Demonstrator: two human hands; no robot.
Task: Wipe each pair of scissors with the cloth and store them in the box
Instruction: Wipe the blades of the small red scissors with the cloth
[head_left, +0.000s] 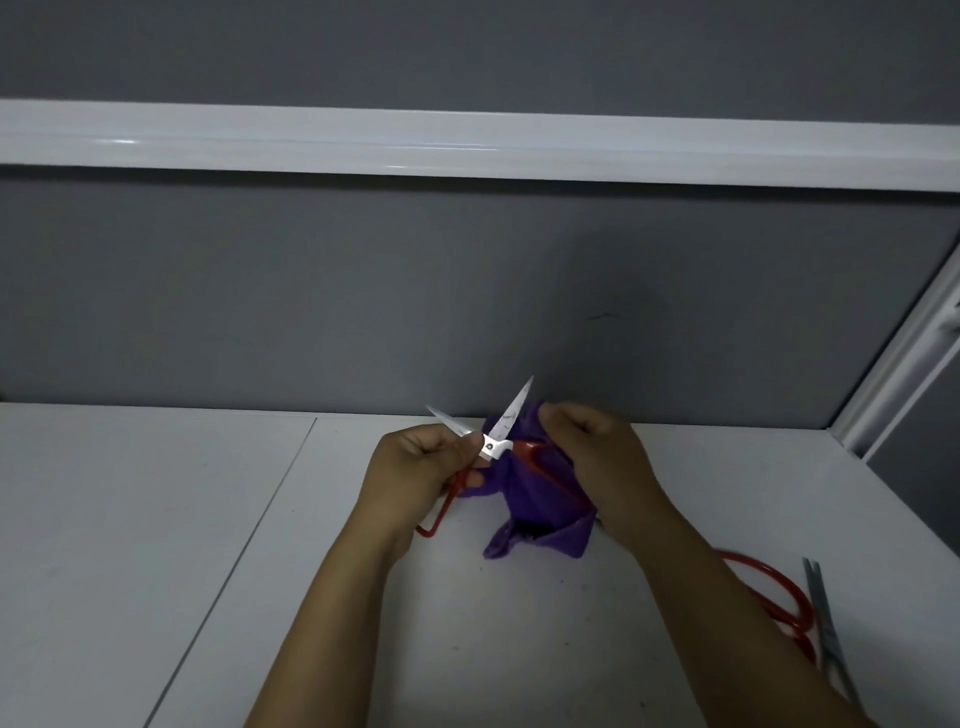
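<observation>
My left hand (415, 462) curls round one red handle of the red-handled scissors with pale steel blades (491, 446), thumb up near the pivot. My right hand (597, 457) clutches the bunched purple cloth (535, 514), which wraps the other handle and hangs down to the white tabletop (156, 519). The blades stand spread apart, tips pointing up and away from me, held above the table's far edge. My right forearm hides part of a second pair with looped red handles (779, 597) lying on the table; a slim grey metal pair (826, 618) lies just beside it. Behind stands a grey partition panel (363, 312) crossed by a white rail (467, 145).
</observation>
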